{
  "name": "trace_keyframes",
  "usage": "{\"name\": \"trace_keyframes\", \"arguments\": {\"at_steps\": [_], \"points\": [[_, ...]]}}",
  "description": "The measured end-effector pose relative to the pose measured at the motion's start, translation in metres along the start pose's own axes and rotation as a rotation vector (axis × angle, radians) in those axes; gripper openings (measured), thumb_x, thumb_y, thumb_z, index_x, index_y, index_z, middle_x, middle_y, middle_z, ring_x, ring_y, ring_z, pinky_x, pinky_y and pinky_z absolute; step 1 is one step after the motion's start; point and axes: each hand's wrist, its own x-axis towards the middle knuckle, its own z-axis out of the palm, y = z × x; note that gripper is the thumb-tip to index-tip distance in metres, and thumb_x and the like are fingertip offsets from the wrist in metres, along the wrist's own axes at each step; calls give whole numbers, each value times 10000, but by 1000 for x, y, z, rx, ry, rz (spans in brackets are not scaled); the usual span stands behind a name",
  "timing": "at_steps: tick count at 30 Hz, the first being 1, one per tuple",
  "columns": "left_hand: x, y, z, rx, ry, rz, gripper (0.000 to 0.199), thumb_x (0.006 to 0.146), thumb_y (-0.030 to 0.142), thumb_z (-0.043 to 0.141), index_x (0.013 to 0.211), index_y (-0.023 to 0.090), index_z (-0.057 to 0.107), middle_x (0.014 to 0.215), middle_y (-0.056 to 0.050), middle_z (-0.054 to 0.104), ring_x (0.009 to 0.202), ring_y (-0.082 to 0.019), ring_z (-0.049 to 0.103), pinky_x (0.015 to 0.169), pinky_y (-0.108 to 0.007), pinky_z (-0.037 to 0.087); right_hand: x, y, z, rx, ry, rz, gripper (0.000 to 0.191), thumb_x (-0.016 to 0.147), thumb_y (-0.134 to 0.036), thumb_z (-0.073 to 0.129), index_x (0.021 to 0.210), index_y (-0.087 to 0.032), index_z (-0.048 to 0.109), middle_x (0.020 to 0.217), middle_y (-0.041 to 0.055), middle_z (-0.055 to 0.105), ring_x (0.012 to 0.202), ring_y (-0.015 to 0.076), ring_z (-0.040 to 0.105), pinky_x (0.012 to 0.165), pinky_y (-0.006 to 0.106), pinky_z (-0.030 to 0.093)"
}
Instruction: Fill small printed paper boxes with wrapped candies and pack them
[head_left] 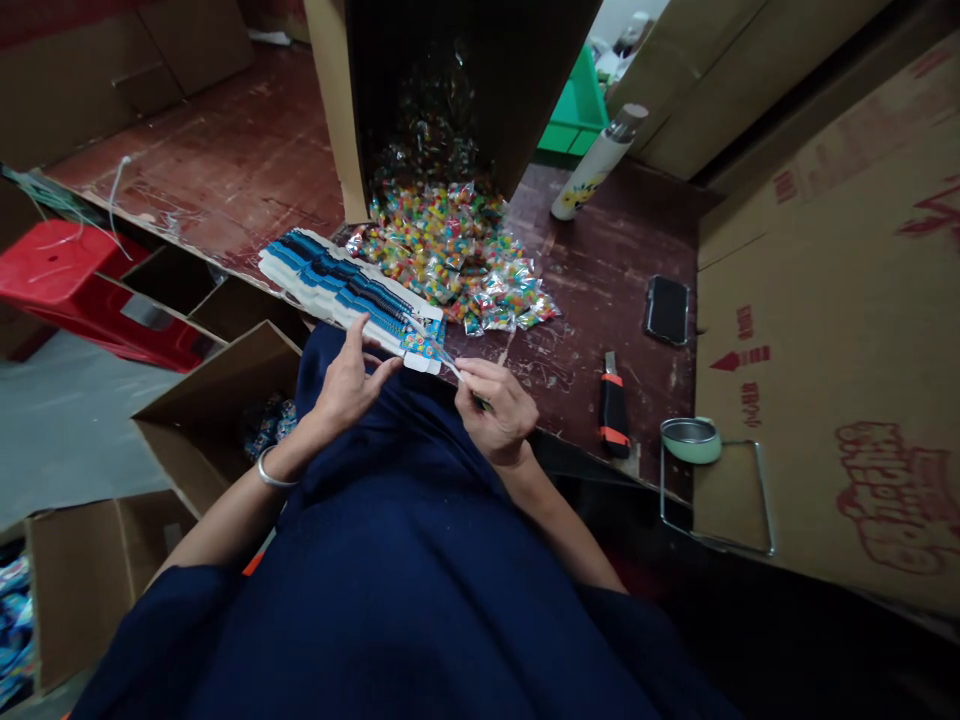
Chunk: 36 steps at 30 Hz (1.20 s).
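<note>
A long overlapping row of flat blue-and-white printed cartons (337, 285) lies along the table's front edge. My left hand (351, 385) is beside the row's near end, thumb and fingers apart, with the thumb tip close to the white flap of the nearest carton (421, 347). To the right of that carton, my right hand (496, 402) is closed in a pinch on a small clear plastic packet (451, 366), its whitish edge reaching toward the carton. A bit of green shows under the curled fingers; the rest is hidden. Behind lies a heap of clear packets of colourful candies (450, 250).
The candy heap spills from a tipped cardboard box (337, 110). To the right are a white bottle (592, 175), a phone (666, 310), a utility knife (613, 410) and a green cup (690, 440) in a wire holder. Left stand a red stool (56, 260) and open cartons (210, 400).
</note>
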Motion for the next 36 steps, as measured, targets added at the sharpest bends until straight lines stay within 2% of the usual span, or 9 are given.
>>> {"name": "trace_keyframes", "arguments": {"at_steps": [3, 6, 14, 18, 22, 28, 30, 32, 36], "points": [[-12, 10, 0, -355, -206, -145, 623, 840, 566, 788, 1243, 126, 609, 1102, -145, 754, 889, -238, 775, 778, -358, 642, -5, -5, 10, 49, -38, -160, 187, 934, -108, 671, 1031, -264, 705, 1050, 49, 819, 1014, 201, 793, 897, 368, 690], [-15, 14, 6, -651, -265, -231, 539, 822, 515, 829, 1157, 125, 665, 1092, -136, 787, 1010, -278, 781, 929, -406, 624, -11, -9, 18, 78, -142, -277, 192, 943, -117, 675, 1068, -254, 724, 1098, 52, 813, 1096, 205, 775, 931, 357, 692], [-15, 18, 7, -727, -375, -263, 623, 738, 496, 904, 1187, 98, 737, 1150, -162, 799, 1182, -339, 731, 1041, -429, 580, -18, -7, 19, 179, -248, -331, 281, 945, -96, 652, 1178, -243, 707, 1149, 56, 800, 1139, 222, 757, 969, 372, 672], [-15, 8, 0, -632, -389, -240, 637, 700, 463, 937, 1200, 117, 746, 1156, -168, 794, 1125, -316, 753, 1004, -406, 588, -1, -8, 11, 306, -378, -64, 372, 989, -309, 661, 1353, -240, 629, 1141, 85, 779, 1066, 227, 756, 925, 368, 650], [-19, 0, -1, -538, -470, -254, 665, 582, 364, 1002, 1165, 141, 772, 1118, -138, 801, 1063, -287, 756, 952, -355, 580, 11, -5, 7, 311, -590, 193, 512, 984, -402, 661, 1455, -233, 557, 845, 13, 739, 713, 170, 704, 712, 294, 605], [-31, -4, 0, -409, -608, -333, 480, 588, 326, 990, 991, 140, 807, 949, -56, 788, 886, -186, 721, 849, -272, 533, 13, 5, 4, 515, -796, 384, 170, 924, -384, 724, 903, -227, 662, 685, -30, 672, 554, 118, 603, 555, 238, 487], [-32, -6, 0, -374, -574, -381, 418, 640, 379, 959, 937, 127, 808, 830, -37, 762, 724, -147, 671, 720, -249, 510, 10, 7, 5, 561, -763, 472, 237, 920, -402, 733, 805, -221, 632, 648, -35, 652, 532, 110, 584, 535, 231, 475], [-30, -8, 1, -344, -446, -361, 404, 692, 448, 918, 898, 120, 805, 755, -28, 731, 645, -130, 619, 652, -243, 480, 7, 8, 9, 563, -606, 583, 207, 889, -403, 772, 921, -225, 671, 728, -21, 690, 606, 126, 639, 582, 237, 522], [-24, -6, 12, -257, -184, -106, 335, 766, 450, 867, 809, 126, 792, 814, -46, 714, 771, -155, 638, 746, -258, 508, -3, 7, 24, 556, -398, 680, 314, 840, -383, 824, 1093, -237, 708, 966, 28, 754, 826, 177, 721, 736, 283, 604]]}}
